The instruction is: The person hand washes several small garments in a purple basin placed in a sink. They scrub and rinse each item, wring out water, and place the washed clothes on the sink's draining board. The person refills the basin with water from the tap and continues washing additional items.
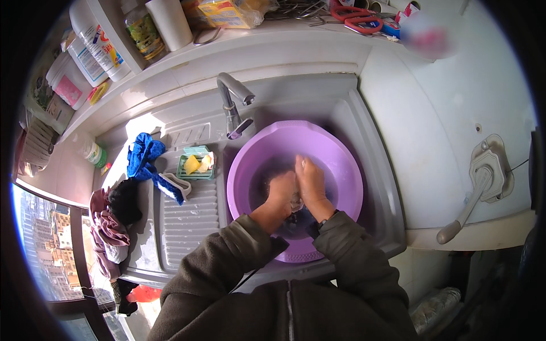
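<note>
White shelf across top; dark-framed window lower left, buildings outside; sunlight left.

Bright daylight from the window at left, dark curved rim.

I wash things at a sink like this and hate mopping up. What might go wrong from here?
The jacket sleeves might get wet, since the cuffs reach over the purple basin while the left hand and right hand work down inside it. The mauve cloth could slip down, as it seems to hang over the left edge of the gray drainboard.
</note>
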A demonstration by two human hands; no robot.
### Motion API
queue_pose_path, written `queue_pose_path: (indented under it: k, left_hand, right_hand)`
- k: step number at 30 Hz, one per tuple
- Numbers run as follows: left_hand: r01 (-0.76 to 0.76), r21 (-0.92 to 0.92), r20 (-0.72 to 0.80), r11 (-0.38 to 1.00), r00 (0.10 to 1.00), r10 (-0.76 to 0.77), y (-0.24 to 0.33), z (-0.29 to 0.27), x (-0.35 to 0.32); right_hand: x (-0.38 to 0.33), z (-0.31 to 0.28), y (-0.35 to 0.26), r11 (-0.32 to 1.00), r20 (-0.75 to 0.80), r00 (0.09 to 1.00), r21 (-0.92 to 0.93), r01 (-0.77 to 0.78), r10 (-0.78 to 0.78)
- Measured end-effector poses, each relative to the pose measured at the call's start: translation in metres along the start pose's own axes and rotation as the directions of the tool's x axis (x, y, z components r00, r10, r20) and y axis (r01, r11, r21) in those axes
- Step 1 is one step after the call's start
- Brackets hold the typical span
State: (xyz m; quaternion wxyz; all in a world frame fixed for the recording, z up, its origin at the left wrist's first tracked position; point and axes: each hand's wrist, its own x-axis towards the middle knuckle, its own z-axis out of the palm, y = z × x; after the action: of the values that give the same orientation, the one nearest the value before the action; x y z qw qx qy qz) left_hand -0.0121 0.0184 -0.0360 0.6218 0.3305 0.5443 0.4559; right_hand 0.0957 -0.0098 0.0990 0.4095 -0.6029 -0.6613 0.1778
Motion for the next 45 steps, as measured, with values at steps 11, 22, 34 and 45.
queue_pose_path:
  k: [11, 22, 34, 45]
  left_hand:
    - [0.388, -0.258, 0.254, 0.885, 0.911, -0.326, 0.114, 0.019, -0.079]
    - [0.196, -0.436, 0.162, 0.878, 0.977, -0.137, 0.131, -0.003, -0.075]
    - [0.371, -0.339, 0.110, 0.864, 0.928, -0.356, 0.102, 0.030, -0.082]
    - [0.272, -0.339, 0.036, 0.901, 0.960, -0.276, 0.105, 0.031, -0.076]
  right_hand:
    - [0.029, -0.015, 0.023, 0.943, 0.183, 0.952, 0.183, -0.277, 0.244]
    - [0.024, -0.039, 0.026, 0.728, 0.163, 0.950, 0.613, -0.308, 0.265]
    - [0.012, -0.012, -0.024, 0.998, 0.028, 1.000, 0.058, 0.009, -0.010]
    - [0.028, -0.005, 0.018, 0.985, 0.036, 0.999, 0.167, -0.037, 0.031]
